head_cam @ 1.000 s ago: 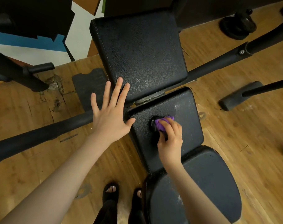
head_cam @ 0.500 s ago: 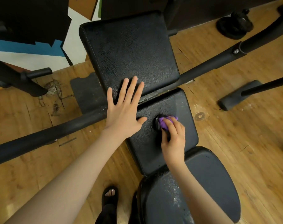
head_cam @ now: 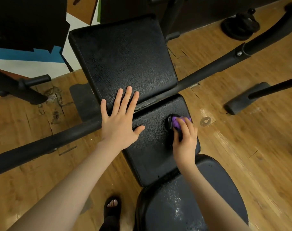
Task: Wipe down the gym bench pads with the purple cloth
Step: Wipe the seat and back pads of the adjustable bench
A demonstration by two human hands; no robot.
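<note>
We start at the right hand [head_cam: 183,140], whose fingers are curled over a bunched purple cloth [head_cam: 177,123] and press it down onto the middle black leatherette bench pad [head_cam: 152,147]. The cloth sits close to that pad's far right corner, just short of its right edge, with only a small purple lobe showing beyond the fingertips. A dark rounded shape lies against the cloth's left side; we cannot tell whether it is part of the cloth, a shadow or a separate item. We judge that the wad is held compact so that pressure falls on a small area.

The left hand [head_cam: 120,120] holds nothing. It lies flat with straight, spread fingers, its palm over the middle pad's far left corner and its fingertips across the gap onto the near edge of the large black textured back pad [head_cam: 123,59]. We judge this to be a brace: it steadies the body and the bench against the wiping force.

Nearest to us, the rounded black seat pad [head_cam: 183,205] carries pale specks and streaks, so we judge that it needs wiping. The back pad shows a dull, dusty sheen and appears untreated too. We estimate the task to be at an early-to-middle stage, with the middle pad in hand.

A long black metal frame tube [head_cam: 47,142] runs beneath the pads across the worn wooden plank floor [head_cam: 242,139]. A dark weight plate [head_cam: 240,27] rests on the floor beyond the bench's far right corner.
</note>
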